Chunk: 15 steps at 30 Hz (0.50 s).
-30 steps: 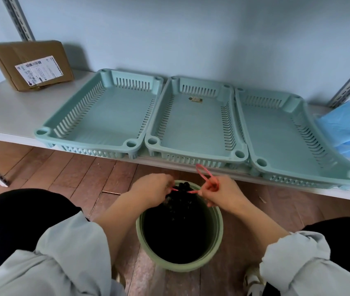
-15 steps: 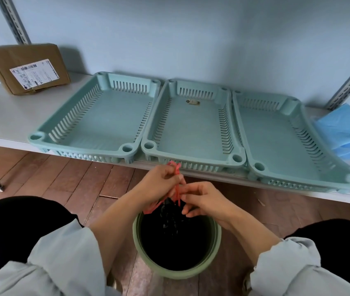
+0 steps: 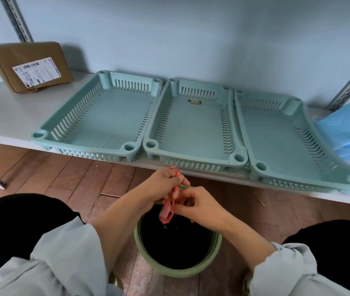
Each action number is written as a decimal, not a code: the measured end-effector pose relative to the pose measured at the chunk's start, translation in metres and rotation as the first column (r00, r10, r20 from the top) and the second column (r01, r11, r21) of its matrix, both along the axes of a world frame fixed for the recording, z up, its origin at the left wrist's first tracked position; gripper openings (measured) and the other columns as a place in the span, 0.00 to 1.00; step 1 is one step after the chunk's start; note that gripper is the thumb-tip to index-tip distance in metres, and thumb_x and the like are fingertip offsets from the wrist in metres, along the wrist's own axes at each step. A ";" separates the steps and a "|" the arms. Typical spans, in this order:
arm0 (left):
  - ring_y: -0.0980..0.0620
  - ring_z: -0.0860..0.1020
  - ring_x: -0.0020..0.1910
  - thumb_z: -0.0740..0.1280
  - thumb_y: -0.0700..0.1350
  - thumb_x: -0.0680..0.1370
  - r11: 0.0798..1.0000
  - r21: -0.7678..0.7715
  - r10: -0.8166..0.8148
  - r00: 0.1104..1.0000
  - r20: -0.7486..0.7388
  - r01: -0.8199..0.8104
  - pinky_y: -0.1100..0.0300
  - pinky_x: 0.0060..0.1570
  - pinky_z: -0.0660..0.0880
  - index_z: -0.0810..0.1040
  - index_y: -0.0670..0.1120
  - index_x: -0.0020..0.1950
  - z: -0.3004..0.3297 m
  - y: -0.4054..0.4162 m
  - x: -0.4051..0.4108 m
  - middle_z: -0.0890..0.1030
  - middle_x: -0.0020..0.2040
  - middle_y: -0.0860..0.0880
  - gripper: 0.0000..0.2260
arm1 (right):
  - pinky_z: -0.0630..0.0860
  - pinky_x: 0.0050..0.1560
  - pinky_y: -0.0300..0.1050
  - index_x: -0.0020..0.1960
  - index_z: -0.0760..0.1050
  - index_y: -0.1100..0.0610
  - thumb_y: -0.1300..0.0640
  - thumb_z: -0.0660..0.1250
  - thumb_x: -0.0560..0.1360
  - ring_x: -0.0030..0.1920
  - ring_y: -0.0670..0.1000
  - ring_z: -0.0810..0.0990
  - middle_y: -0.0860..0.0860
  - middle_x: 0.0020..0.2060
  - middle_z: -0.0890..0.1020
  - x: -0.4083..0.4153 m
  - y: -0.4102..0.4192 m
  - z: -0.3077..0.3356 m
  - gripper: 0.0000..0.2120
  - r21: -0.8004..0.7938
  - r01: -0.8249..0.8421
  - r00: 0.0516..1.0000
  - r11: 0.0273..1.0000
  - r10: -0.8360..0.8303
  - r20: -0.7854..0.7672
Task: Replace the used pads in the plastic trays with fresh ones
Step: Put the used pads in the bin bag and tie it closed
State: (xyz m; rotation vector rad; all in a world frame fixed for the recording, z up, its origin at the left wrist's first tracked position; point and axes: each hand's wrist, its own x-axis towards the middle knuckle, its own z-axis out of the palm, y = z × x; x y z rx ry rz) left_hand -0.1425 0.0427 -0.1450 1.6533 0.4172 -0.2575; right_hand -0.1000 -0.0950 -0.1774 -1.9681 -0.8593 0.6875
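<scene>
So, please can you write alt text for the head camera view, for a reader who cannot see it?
Both hands, left hand and right hand, pinch the red ties of a black bag in a green bin on the floor. Above, three pale green trays without pads sit side by side on a white shelf, between a cardboard box and folded blue pads.

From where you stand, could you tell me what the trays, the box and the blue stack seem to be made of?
Trays: moulded plastic, matte pale green; slotted walls and round corner sockets suggest it.
Box: brown cardboard, dull, creased, with a white printed label.
Blue stack: thin folded sheets, slightly crinkled, probably paper or plastic-backed pads; the look leaves it open.
</scene>
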 end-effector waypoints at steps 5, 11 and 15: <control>0.58 0.67 0.17 0.55 0.44 0.83 0.998 0.022 0.054 0.998 -0.028 -0.053 0.69 0.19 0.60 0.76 0.43 0.45 0.003 0.004 -0.002 0.80 0.28 0.49 0.13 | 0.72 0.35 0.50 0.34 0.77 0.53 0.54 0.60 0.79 0.27 0.45 0.73 0.46 0.25 0.76 0.006 -0.003 -0.001 0.17 -0.097 0.167 0.980 0.981 -0.155 0.122; 0.54 0.72 0.21 0.56 0.43 0.81 0.938 0.300 0.202 0.978 -0.056 -0.176 0.70 0.20 0.64 0.75 0.43 0.38 0.003 0.014 -0.001 0.79 0.31 0.48 0.14 | 0.72 0.28 0.35 0.49 0.80 0.62 0.60 0.59 0.80 0.28 0.44 0.74 0.50 0.34 0.80 0.011 -0.006 0.008 0.12 -0.019 0.384 0.794 0.923 -0.341 -0.504; 0.47 0.79 0.48 0.60 0.54 0.79 0.312 0.933 0.094 0.972 -0.216 0.178 0.58 0.42 0.69 0.76 0.47 0.48 0.011 0.029 -0.011 0.79 0.46 0.49 0.12 | 0.74 0.31 0.34 0.51 0.81 0.61 0.56 0.64 0.79 0.30 0.43 0.77 0.50 0.35 0.81 0.014 -0.014 0.010 0.10 -0.055 0.293 0.761 0.955 -0.268 -0.592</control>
